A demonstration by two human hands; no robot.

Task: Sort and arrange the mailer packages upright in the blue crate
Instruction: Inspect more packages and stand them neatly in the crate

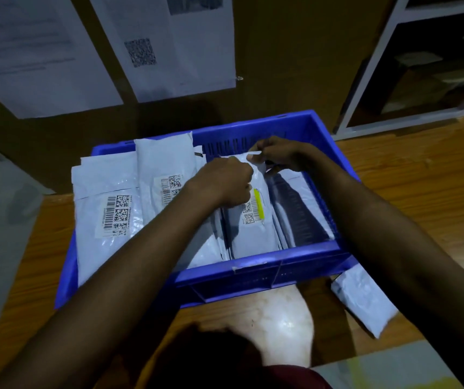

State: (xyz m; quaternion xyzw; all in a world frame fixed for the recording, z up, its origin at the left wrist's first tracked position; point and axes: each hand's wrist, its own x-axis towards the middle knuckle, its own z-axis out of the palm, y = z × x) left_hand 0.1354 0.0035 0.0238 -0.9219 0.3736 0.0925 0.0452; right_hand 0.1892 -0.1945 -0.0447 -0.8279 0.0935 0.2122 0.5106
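the wooden counter (408, 192) carries the blue crate (267, 268). inside the crate, by its left wall, two big white mailers (107, 192) lean with their barcode labels facing up. toward the crate's right wall, more mailers (287, 197) stand on edge, packed side by side. among them, near the crate's centre, stands the yellow-label mailer (250, 234). a loose mailer (363, 301) lies flat on the counter just outside the crate's near right corner. above the crate's centre the left grip (225, 183) is curled tight on the yellow-label mailer's top edge. the right grip (278, 155), just beside it toward the crate's far wall, pinches that mailer's white flap between thumb and fingers.
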